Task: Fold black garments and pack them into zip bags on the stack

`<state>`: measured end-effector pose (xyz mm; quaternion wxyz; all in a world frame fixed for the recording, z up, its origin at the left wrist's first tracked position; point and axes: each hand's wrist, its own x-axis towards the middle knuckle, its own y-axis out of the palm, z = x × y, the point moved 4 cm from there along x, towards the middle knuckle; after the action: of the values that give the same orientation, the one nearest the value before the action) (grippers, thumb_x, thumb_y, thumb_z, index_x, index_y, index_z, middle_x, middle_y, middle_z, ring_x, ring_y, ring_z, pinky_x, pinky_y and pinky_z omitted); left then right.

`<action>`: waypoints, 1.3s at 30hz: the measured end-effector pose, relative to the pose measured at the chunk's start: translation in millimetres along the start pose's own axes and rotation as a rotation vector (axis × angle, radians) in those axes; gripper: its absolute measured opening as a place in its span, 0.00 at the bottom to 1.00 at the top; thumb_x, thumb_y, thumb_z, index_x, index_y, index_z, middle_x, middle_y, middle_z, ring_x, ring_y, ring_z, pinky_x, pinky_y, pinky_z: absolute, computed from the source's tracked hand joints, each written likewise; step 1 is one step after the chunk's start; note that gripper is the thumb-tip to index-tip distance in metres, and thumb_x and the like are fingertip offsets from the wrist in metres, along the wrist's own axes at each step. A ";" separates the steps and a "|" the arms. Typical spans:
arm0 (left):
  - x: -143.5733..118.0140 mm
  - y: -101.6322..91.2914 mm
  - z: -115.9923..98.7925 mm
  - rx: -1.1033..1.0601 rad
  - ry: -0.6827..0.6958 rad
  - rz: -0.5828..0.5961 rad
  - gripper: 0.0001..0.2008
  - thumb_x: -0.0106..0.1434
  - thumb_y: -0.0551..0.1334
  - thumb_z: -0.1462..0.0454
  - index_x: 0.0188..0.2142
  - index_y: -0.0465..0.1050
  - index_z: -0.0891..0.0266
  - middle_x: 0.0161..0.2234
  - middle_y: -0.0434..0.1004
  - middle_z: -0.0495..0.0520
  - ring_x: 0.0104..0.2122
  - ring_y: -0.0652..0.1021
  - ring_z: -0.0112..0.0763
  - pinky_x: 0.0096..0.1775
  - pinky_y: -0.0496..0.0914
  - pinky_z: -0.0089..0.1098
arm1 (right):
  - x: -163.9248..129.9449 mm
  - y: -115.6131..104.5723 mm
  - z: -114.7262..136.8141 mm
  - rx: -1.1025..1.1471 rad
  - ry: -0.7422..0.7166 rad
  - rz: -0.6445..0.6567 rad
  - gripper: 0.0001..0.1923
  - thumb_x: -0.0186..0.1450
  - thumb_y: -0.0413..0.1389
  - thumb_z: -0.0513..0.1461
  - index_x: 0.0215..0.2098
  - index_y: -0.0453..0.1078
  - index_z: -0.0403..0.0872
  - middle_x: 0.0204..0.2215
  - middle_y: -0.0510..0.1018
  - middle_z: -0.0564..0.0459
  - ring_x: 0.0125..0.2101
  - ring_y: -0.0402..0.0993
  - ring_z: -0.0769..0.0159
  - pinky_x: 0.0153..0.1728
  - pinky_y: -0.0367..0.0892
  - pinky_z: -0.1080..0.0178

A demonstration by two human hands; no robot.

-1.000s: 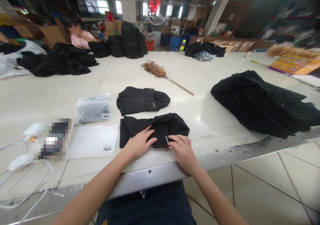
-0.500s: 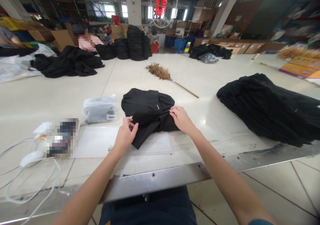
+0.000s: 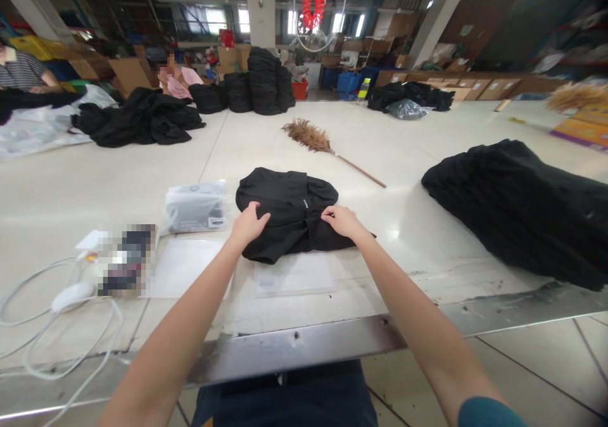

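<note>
A black garment [image 3: 285, 192] with a small pale label lies partly folded in front of me. My left hand [image 3: 250, 224] rests on its left side, thumb and forefinger apart. At the right side, my right hand [image 3: 342, 221] pinches the dark cloth below the label. Clear plastic sleeves [image 3: 297, 274] lie flat on the table, one partly under the garment. A packed clear bag [image 3: 196, 206] with a barcode sticker sits to the left of my left hand.
A feather duster [image 3: 311, 137] lies beyond the garment. A large black fabric pile [image 3: 517, 205] stands at right. A phone-like blurred object [image 3: 127, 259] and white cables [image 3: 71, 297] are at left. The metal table edge [image 3: 294, 344] runs before me. Two people sit at far left.
My left hand has let go of the garment's lower left flap and moved forward onto the cloth. The flap's hanging corner is drawn in. The view has shifted slightly left.
</note>
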<state>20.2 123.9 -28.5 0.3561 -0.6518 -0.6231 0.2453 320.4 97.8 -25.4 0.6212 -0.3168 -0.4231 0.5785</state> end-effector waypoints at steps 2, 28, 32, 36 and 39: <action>3.4 2.2 1.0 -0.078 -0.036 -0.032 0.24 0.63 0.63 0.57 0.56 0.63 0.62 0.51 0.74 0.65 0.50 0.76 0.45 0.51 0.68 0.42 | 0.6 -2.2 1.8 0.098 -0.012 -0.036 0.07 0.65 0.57 0.39 0.33 0.78 0.51 0.39 0.83 0.51 0.41 0.77 0.58 0.46 0.67 0.54; -152.0 -4.5 -40.2 0.299 0.382 0.174 0.18 0.62 0.59 0.62 0.53 0.70 0.57 0.55 0.73 0.60 0.55 0.70 0.48 0.56 0.61 0.49 | -105.4 -32.9 48.7 0.142 -0.473 0.133 0.08 0.63 0.56 0.35 0.39 0.76 0.50 0.41 0.79 0.50 0.45 0.74 0.59 0.50 0.71 0.53; -150.7 -16.0 -43.5 0.292 0.416 0.178 0.15 0.60 0.62 0.60 0.48 0.73 0.55 0.54 0.74 0.59 0.55 0.71 0.50 0.58 0.59 0.52 | -114.0 -42.3 47.7 0.128 -0.455 -0.055 0.11 0.68 0.51 0.37 0.42 0.75 0.50 0.41 0.81 0.49 0.43 0.76 0.57 0.48 0.72 0.51; -153.1 -29.1 -50.2 0.263 0.425 0.161 0.21 0.58 0.64 0.59 0.51 0.70 0.54 0.55 0.74 0.58 0.56 0.71 0.50 0.61 0.56 0.55 | -110.1 -65.9 55.2 0.190 -0.400 -0.314 0.13 0.70 0.49 0.39 0.43 0.75 0.51 0.40 0.81 0.48 0.43 0.77 0.56 0.48 0.72 0.51; -155.9 -33.2 -58.6 0.199 0.403 0.153 0.16 0.62 0.62 0.59 0.50 0.70 0.55 0.54 0.75 0.58 0.55 0.72 0.49 0.61 0.55 0.57 | -98.8 -87.6 67.8 0.217 -0.378 -0.487 0.13 0.71 0.49 0.39 0.43 0.75 0.50 0.40 0.81 0.48 0.42 0.77 0.57 0.47 0.72 0.53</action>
<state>27.7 -40.3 14.4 0.5163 -0.6944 -0.4610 0.1968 302.1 -17.6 66.2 0.6821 -0.0253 -0.5301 0.5030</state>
